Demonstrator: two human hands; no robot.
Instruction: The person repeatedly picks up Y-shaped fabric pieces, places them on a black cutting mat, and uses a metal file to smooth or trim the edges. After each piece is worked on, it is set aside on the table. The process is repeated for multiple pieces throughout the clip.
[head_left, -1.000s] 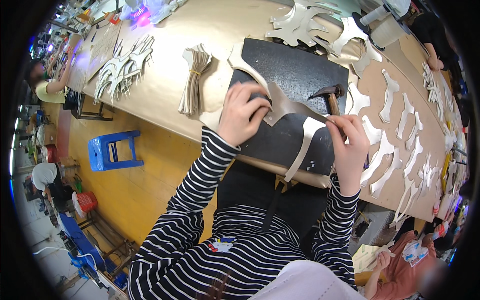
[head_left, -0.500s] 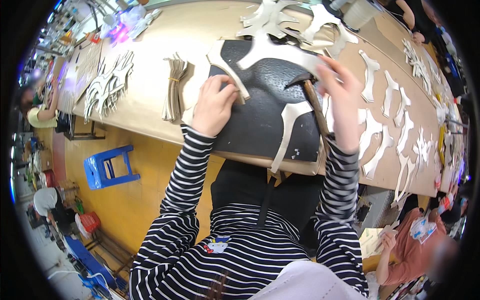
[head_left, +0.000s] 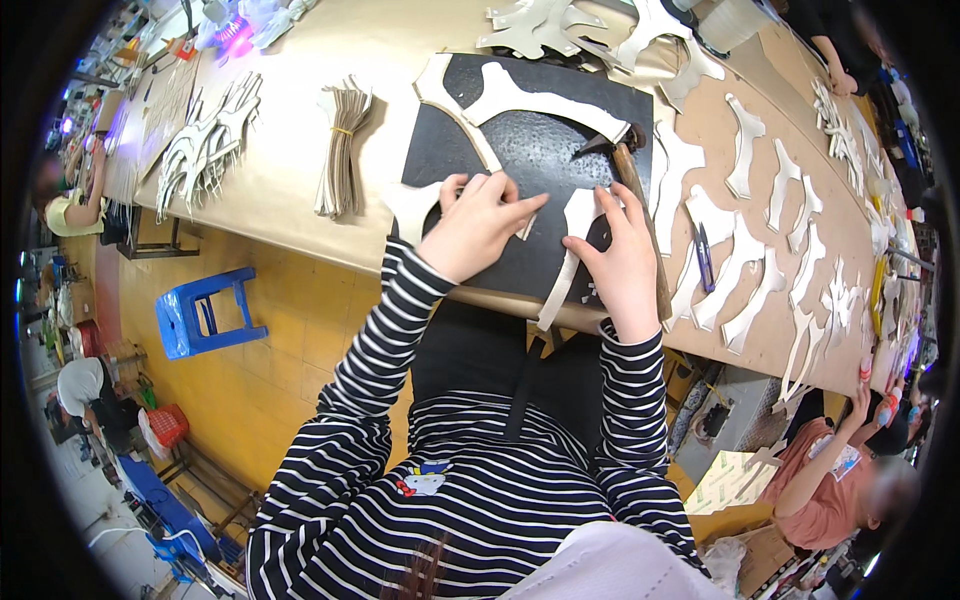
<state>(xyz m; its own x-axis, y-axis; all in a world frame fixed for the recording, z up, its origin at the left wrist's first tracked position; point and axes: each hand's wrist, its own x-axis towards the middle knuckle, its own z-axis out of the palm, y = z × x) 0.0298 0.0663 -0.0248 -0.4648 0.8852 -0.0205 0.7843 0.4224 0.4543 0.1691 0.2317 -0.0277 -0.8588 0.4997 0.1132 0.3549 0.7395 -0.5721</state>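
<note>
A black board (head_left: 530,68) lies before me, with several flat white cut-out pieces on it. My right hand (head_left: 625,255) is at the board's near right, its thumb and fingers about the upper end of a curved white piece (head_left: 562,290) that reaches over the near edge. My left hand (head_left: 475,225) rests palm down at the board's left, one finger stretched right. Under it runs the lower end of a long white strip (head_left: 455,112); another white piece (head_left: 408,210) shows beside the wrist. A wide forked white piece (head_left: 530,102) lies farther back, touching the hammer (head_left: 630,170).
A banded bundle of strips (head_left: 343,150) stands left of the board, a pile of white pieces (head_left: 210,140) farther left. More white pieces (head_left: 740,270) and a blue pen-like tool (head_left: 704,260) lie at right. A blue stool (head_left: 205,312) stands on the floor. Other people work nearby.
My right hand has come down from the forked piece by the hammer to the near curved piece. My left hand has shifted right and nearer, and its finger now stretches out. The forked piece lies flat.
</note>
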